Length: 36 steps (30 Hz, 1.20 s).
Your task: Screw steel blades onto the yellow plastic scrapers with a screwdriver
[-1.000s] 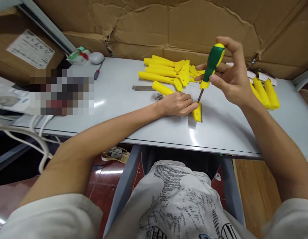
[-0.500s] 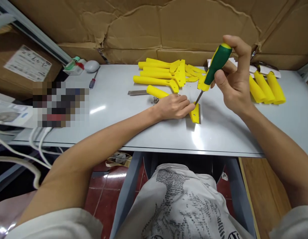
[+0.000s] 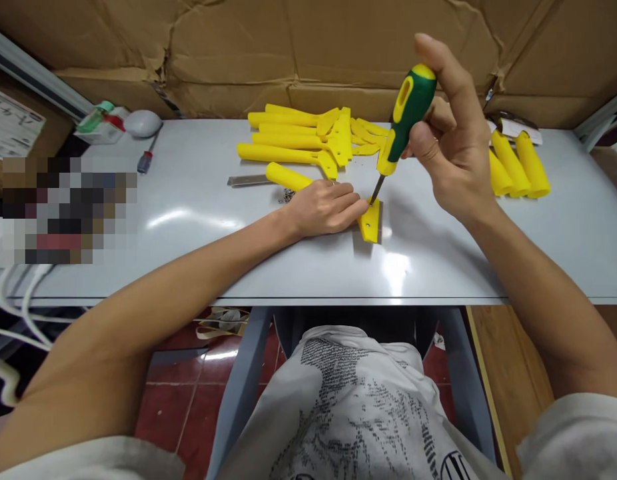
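Note:
My left hand (image 3: 331, 208) is closed over a yellow scraper (image 3: 371, 229) and presses it against the tabletop. The scraper's handle end sticks out to the left of the hand, and a thin metal blade runs along the right edge of its head. My right hand (image 3: 456, 147) grips a screwdriver (image 3: 411, 110) with a green and yellow handle, its thumb and fingers around the handle and the index finger by the butt end. The tilted shaft points down, its tip at the scraper head beside my left fingertips. A small screw shows lower on that head.
Several yellow scraper handles (image 3: 288, 155) and loose yellow pieces (image 3: 363, 137) lie behind my left hand. Small screws (image 3: 287, 195) and a metal strip (image 3: 248, 181) are nearby. Yellow tubular parts (image 3: 533, 167) lie at right, a small screwdriver (image 3: 145, 161) at left. Cardboard (image 3: 238, 47) backs the table.
The view has shifted, so the table things appear farther left. My right index finger has straightened somewhat at the screwdriver's butt. The tip stays at the scraper head, and my left hand keeps its hold.

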Motion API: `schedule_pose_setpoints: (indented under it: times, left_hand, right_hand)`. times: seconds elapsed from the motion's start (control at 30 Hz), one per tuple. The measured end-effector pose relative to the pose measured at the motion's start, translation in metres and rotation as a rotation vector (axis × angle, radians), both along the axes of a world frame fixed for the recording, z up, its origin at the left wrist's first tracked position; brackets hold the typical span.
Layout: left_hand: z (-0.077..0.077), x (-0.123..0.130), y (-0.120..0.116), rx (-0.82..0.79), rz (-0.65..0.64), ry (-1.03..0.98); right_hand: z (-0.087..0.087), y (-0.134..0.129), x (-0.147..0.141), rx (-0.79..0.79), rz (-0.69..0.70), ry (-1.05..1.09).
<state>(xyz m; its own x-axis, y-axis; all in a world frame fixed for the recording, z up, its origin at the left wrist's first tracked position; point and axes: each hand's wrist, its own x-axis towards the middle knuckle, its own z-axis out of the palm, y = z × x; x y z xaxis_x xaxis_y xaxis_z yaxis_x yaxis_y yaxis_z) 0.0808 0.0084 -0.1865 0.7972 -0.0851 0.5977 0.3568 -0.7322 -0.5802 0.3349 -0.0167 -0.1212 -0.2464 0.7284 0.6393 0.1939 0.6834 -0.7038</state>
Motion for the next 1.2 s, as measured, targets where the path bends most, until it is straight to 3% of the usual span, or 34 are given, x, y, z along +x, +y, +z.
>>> schedule_pose_setpoints:
  times: [0.13,0.3,0.4,0.6,0.8,0.9,1.07,1.2]
  left_hand:
    - [-0.001,-0.002,0.001,-0.039,-0.009,-0.004]
    - [-0.001,-0.004,0.002,-0.120,-0.026,0.020]
    - [-0.002,-0.004,0.002,-0.061,0.003,0.036]
    - [0.000,-0.002,0.001,0.006,0.020,0.021]
    - [0.001,0.000,0.001,0.003,-0.036,-0.021]
    - [-0.001,-0.001,0.001,-0.004,0.006,0.018]
    - [0.000,-0.001,0.000,0.000,0.029,0.036]
    - [0.007,0.000,-0.002,-0.021,-0.034,-0.007]
  right_hand:
    - [0.001,0.001,0.002,-0.029,0.044,0.081]
    - [0.001,0.001,0.002,-0.059,-0.121,0.088]
    - [0.000,0.001,0.003,-0.070,-0.188,0.065]
    - [-0.002,0.006,0.003,-0.151,-0.141,0.116]
    - [-0.008,0.011,-0.004,0.020,-0.276,0.185]
    - [-0.006,0.006,-0.004,-0.014,-0.295,0.090]
    - [-0.001,-0.001,0.000,-0.073,-0.164,0.022]
    - [-0.004,0.003,-0.002,-0.081,-0.003,0.050]
